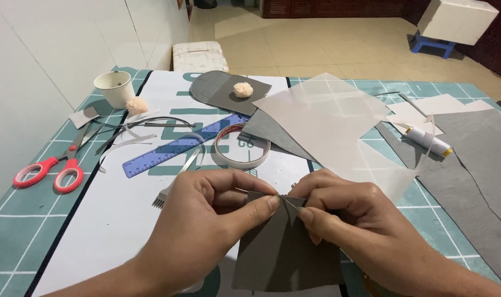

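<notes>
My left hand (212, 212) and my right hand (344, 212) meet at the top edge of a grey felt piece (283, 253) in the near centre of the table. Both hands pinch that edge between thumb and fingers. A thin needle or thread shows between the fingertips, too small to tell which. A metal pronged tool (173, 184) lies just beyond my left hand.
A tape roll (241, 146), blue ruler (179, 146), red scissors (52, 168), white cup (114, 88), two pompoms (242, 89), clear plastic sheets (333, 118), a white thread spool (429, 141) and large grey felt (481, 165) lie on the teal cutting mat (19, 225).
</notes>
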